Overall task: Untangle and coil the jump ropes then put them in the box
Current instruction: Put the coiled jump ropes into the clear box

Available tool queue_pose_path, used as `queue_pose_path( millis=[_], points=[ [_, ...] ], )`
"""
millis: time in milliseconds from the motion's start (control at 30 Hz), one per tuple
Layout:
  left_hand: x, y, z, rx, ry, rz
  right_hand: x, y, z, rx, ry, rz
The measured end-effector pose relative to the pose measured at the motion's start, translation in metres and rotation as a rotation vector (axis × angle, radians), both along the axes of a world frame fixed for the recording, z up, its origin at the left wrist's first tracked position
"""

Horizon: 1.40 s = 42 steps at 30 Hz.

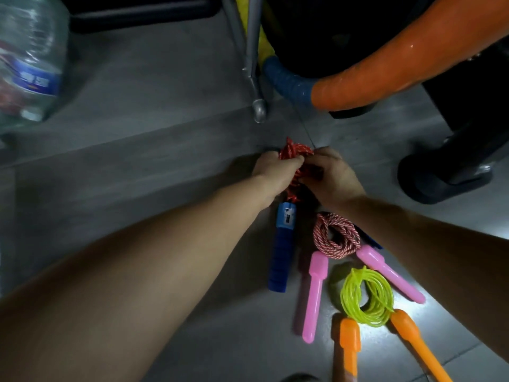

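- Step in hand, by my reading: bundling the last rope. The left hand [271, 168] and right hand [327, 175] both have their fingers curled into a bunched red rope [296, 151], held low over the floor [165, 161].
- Its blue handle [282, 244] lies on the floor below the hands, with the rope running up from it into the grip.
- Two ropes lie coiled beside the right forearm: a red-and-white rope [336, 235] with pink handles [315, 293], and a yellow-green rope [367, 299] with orange handles [349, 346].
- Next move probably calls for wrapping the loose turns tight and tucking the end so the bundle holds, then gathering all three.
- Containers: no box in sight. A clear plastic bottle [30, 64] sits far left, too blurred to tell its contents.
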State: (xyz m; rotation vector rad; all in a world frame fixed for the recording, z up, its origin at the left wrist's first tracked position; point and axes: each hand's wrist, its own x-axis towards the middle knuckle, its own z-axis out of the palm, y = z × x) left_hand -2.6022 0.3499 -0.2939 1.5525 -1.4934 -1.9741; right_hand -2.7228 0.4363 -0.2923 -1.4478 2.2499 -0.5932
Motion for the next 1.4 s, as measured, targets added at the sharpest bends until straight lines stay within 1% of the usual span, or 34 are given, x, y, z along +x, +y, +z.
queue_pose_path(
  millis=[133,167,233,333,467,633,733,833,867,933,1000,1133,1200,1267,1333,1400],
  points=[
    [0.027,-0.009,0.025,0.149,0.302,0.065,0.017,-0.013,0.034,-0.121,-0.042,0.007],
    [0.036,-0.011,0.035,0.158,0.357,0.057,0.022,-0.016,0.043,-0.155,-0.052,0.016],
    [0.06,-0.014,0.061,0.116,0.41,0.0,0.036,-0.021,0.066,-0.198,-0.064,0.051],
    [0.108,-0.02,0.105,-0.023,0.397,-0.058,0.07,-0.029,0.103,-0.24,-0.089,0.157],
    [0.19,-0.024,0.176,-0.179,0.327,-0.079,0.136,-0.036,0.164,-0.289,-0.159,0.355],
    [0.299,-0.014,0.284,-0.268,0.325,-0.03,0.233,-0.04,0.258,-0.407,-0.265,0.563],
    [0.366,-0.004,0.352,-0.358,0.306,0.014,0.295,-0.043,0.31,-0.502,-0.354,0.654],
    [0.438,0.004,0.402,-0.457,0.235,0.058,0.363,-0.049,0.343,-0.557,-0.497,0.737],
    [0.462,0.007,0.414,-0.479,0.204,0.082,0.387,-0.05,0.348,-0.56,-0.517,0.77],
    [0.51,0.011,0.424,-0.511,0.149,0.139,0.433,-0.05,0.351,-0.579,-0.473,0.824],
    [0.554,0.015,0.419,-0.535,0.098,0.204,0.476,-0.052,0.345,-0.598,-0.418,0.872],
    [0.622,0.017,0.386,-0.563,0.057,0.313,0.548,-0.063,0.32,-0.539,-0.453,0.904],
    [0.645,0.012,0.364,-0.582,0.052,0.358,0.575,-0.072,0.302,-0.514,-0.444,0.889],
    [0.662,0.004,0.341,-0.594,0.041,0.384,0.596,-0.083,0.281,-0.5,-0.391,0.866],
    [0.675,-0.004,0.319,-0.588,-0.011,0.383,0.612,-0.094,0.257,-0.449,-0.337,0.865],
    [0.684,-0.01,0.302,-0.575,-0.1,0.344,0.618,-0.102,0.234,-0.39,-0.305,0.882]
  ],
)
